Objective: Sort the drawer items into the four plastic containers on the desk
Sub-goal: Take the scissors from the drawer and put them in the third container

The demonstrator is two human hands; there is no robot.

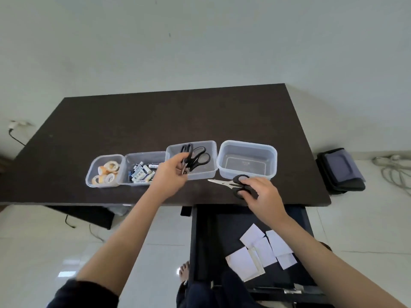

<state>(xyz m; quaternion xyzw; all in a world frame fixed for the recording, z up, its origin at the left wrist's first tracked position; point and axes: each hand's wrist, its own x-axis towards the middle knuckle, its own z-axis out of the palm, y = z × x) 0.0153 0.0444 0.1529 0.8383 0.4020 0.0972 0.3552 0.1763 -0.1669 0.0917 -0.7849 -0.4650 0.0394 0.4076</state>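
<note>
Four clear plastic containers stand in a row on the dark desk [155, 121]. The leftmost container [91, 174] holds tape rolls [109, 172]. The second container [131, 157] holds batteries [142, 172]. The third container [212, 161] holds black-handled scissors [200, 158]. My left hand [171, 172] is over its near left corner, shut on a pair of scissors [186, 162] that hangs into it. The rightmost container [246, 161] has nothing inside. My right hand [260, 194] rests on the handles of another pair of scissors [231, 185] lying on the desk before it.
The open drawer [213, 236] below the desk's front edge holds several white paper cards [262, 250]. A dark bag [340, 170] lies on the floor to the right, with cables [393, 172] beyond it. A plug and cord [15, 130] are at the left wall.
</note>
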